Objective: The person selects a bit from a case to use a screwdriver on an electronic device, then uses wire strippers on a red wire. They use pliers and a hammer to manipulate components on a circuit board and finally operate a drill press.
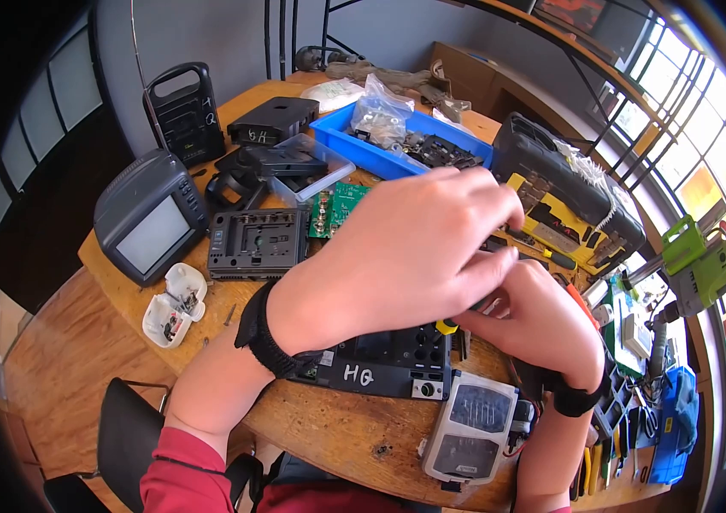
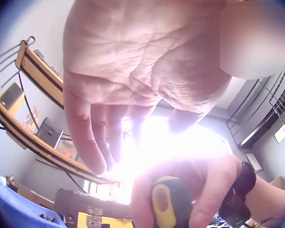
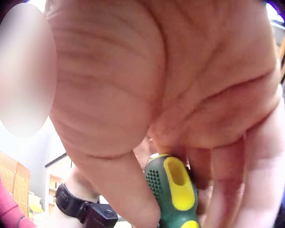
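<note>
A black device panel marked "HQ" [image 1: 384, 374] lies at the table's front. Over it, my right hand [image 1: 542, 316] pinches a green and yellow screwdriver [image 3: 173, 190] between thumb and fingers; only a yellow part of the screwdriver [image 1: 446, 327] shows in the head view. My left hand [image 1: 405, 248] is above the panel, just beside the right hand. In the left wrist view, the left hand's [image 2: 142, 71] fingers hang loosely bent with nothing visible in them. The screwdriver's tip is hidden.
A grey and white case [image 1: 470, 432] sits right of the panel. Behind are an opened black housing [image 1: 258, 244], a green circuit board [image 1: 346, 201] and a blue bin [image 1: 329, 126]. At left stand a small television [image 1: 153, 214] and a white box of screws [image 1: 162, 321]. A toolbox [image 1: 568, 205] is at right.
</note>
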A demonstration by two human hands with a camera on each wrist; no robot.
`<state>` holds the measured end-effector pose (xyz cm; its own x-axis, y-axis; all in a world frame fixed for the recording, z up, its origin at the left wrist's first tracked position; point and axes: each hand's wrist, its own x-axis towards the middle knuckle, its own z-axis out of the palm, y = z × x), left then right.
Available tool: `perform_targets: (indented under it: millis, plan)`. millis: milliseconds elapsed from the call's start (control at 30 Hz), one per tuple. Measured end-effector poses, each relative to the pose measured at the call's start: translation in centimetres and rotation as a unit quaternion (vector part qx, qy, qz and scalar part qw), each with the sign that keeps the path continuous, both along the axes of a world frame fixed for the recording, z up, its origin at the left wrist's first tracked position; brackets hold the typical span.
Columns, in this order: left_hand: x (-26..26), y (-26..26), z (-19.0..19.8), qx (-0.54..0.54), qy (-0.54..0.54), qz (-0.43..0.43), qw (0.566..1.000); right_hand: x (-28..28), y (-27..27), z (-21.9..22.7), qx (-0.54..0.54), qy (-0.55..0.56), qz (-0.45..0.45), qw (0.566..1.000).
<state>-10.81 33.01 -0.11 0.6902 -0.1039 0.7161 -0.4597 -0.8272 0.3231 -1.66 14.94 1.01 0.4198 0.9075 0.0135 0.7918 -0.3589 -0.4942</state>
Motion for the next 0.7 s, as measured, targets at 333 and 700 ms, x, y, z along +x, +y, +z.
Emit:
perform_targets:
  millis: [333, 700]
  plan:
    - [-0.2, -0.4, 0.0, 0.025, 0.071, -0.038, 0.996, -1.3, -0.4, -0.8, -0.030, -0.174, -0.050, 0.983]
    - [-0.8, 0.0, 1.2, 0.003, 0.064, -0.019, 0.998, -1.7, -0.5, 0.2, 0.039, -0.129, 0.053, 0.989]
